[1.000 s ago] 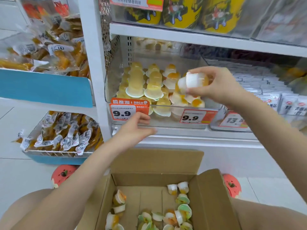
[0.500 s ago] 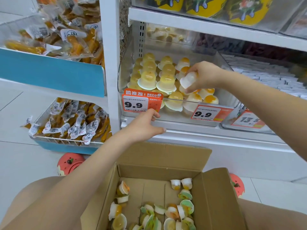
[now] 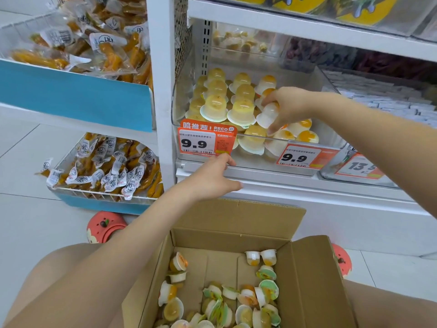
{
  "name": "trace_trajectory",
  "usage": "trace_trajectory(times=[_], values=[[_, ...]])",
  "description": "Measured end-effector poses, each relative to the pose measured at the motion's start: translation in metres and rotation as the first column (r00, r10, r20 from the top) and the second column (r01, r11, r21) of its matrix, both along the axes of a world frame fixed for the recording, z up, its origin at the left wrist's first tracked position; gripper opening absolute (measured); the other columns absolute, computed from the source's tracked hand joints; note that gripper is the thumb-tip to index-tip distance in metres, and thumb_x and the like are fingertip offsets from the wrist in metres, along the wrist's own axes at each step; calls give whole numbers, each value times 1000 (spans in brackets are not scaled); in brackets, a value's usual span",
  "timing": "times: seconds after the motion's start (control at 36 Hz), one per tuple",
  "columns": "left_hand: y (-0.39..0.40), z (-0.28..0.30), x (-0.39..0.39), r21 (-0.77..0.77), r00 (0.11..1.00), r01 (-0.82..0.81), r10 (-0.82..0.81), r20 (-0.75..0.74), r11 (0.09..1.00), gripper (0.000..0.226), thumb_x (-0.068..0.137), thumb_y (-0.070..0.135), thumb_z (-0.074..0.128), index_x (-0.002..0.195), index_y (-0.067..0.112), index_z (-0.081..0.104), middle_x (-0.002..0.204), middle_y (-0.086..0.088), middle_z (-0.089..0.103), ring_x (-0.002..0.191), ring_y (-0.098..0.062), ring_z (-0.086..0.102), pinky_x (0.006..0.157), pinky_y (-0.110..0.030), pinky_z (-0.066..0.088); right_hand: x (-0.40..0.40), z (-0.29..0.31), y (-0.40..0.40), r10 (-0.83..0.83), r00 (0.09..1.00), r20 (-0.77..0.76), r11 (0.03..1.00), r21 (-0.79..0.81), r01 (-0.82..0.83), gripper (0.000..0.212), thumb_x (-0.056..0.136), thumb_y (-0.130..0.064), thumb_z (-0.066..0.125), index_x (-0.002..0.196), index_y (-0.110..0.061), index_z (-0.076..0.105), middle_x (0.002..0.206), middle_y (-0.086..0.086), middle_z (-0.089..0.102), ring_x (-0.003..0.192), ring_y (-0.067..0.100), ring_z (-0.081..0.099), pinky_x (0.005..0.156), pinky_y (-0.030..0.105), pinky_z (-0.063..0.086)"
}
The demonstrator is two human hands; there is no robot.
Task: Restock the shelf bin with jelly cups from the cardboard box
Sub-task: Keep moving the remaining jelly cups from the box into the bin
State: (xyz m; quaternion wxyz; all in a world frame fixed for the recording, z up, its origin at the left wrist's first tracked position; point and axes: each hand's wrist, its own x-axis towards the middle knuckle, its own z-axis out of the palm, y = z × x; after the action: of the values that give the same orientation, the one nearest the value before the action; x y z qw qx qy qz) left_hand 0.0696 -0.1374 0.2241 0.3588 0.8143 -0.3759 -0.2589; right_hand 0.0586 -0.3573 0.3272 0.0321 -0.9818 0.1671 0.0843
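A clear shelf bin (image 3: 305, 140) holds rows of upturned yellow and white jelly cups. My right hand (image 3: 287, 107) is inside the bin and grips one white jelly cup (image 3: 268, 116), tilted, just above the cups at the front right. My left hand (image 3: 212, 177) rests with straight fingers on the white shelf edge below the bin's orange price tag (image 3: 201, 143). The open cardboard box (image 3: 314, 275) sits in front of me at the bottom, with several loose jelly cups (image 3: 246, 301) lying in it.
A neighbouring bin with a 13.5 tag (image 3: 359, 166) stands to the right. Blue-fronted racks of packaged yellow snacks (image 3: 106, 166) stand on the left. Red shoes (image 3: 104, 226) show on the tiled floor by the box. My bare knees flank the box.
My right hand has lowered the white cup into the bin towards the front right cups. My left hand has settled on the shelf edge. The camera has come closer.
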Motion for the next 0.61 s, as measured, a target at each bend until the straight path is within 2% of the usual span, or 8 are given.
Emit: trace_trajectory(times=[0.06, 0.11, 0.19, 0.28, 0.36, 0.42, 0.5, 0.61], values=[[1, -1, 1, 7, 1000, -3, 2, 9, 1000, 52, 86, 30, 66, 130, 17, 42, 133, -4, 41, 113, -14, 44, 84, -24, 38, -7, 2, 0, 1, 999, 39, 1000, 19, -2, 92, 67, -34, 84, 144, -18, 35, 138, 5, 47, 122, 26, 47, 92, 32, 40], [3, -4, 2, 10, 1000, -4, 4, 14, 1000, 51, 86, 29, 66, 129, 17, 42, 133, -4, 41, 115, -15, 45, 84, -24, 38, -21, 3, 0, -20, 992, 128, 997, 72, 11, 89, 67, -32, 84, 142, -20, 37, 133, 4, 51, 116, 24, 51, 91, 31, 42], [9, -10, 2, 21, 1000, -15, 14, 5, 1000, 49, 86, 29, 66, 128, 18, 43, 132, -3, 42, 108, -12, 44, 83, -23, 38, -57, -2, 5, -58, 934, 353, 995, 94, 27, 60, 75, -28, 78, 129, -20, 52, 118, 2, 58, 105, 19, 55, 83, 26, 40], [15, -25, -4, 52, 1000, -14, 15, -15, 999, 46, 86, 31, 66, 125, 20, 45, 128, -2, 45, 106, -14, 48, 80, -24, 39, -105, -21, 22, -65, 790, 610, 996, 90, 13, 29, 82, -15, 67, 110, -16, 62, 99, -4, 53, 90, 14, 51, 78, 22, 35], [21, -50, -14, 81, 998, -14, 19, -58, 997, 43, 86, 30, 65, 124, 19, 47, 124, -1, 48, 103, -13, 51, 75, -21, 39, -148, -62, 44, -81, 724, 685, 991, 136, -18, 18, 82, -6, 65, 99, -13, 64, 91, -3, 54, 81, 15, 51, 73, 26, 38], [25, -72, -23, 125, 998, -5, 13, -56, 992, 45, 86, 27, 66, 126, 17, 47, 124, -1, 50, 100, -11, 50, 77, -21, 38, -167, -100, 53, -112, 809, 577, 962, 267, -57, 15, 84, -9, 67, 97, -16, 64, 91, -5, 60, 83, 14, 54, 73, 22, 41], [31, -110, -38, 235, 997, 41, -23, -80, 971, 46, 85, 25, 67, 126, 14, 49, 125, -5, 53, 100, -13, 50, 82, -22, 39, -182, -160, 57, -147, 961, 233, 880, 474, 20, 16, 85, -22, 69, 100, -23, 62, 97, -10, 64, 91, 9, 57, 79, 16, 44], [42, -170, -62, 355, 981, 81, -11, -195, 932, 47, 83, 23, 70, 123, 11, 50, 124, -7, 54, 110, -19, 52, 87, -24, 40, -198, -237, 56, -78, 989, -124, 861, 492, 130, 25, 86, -23, 68, 109, -17, 63, 109, -5, 64, 100, 11, 58, 84, 19, 42]])
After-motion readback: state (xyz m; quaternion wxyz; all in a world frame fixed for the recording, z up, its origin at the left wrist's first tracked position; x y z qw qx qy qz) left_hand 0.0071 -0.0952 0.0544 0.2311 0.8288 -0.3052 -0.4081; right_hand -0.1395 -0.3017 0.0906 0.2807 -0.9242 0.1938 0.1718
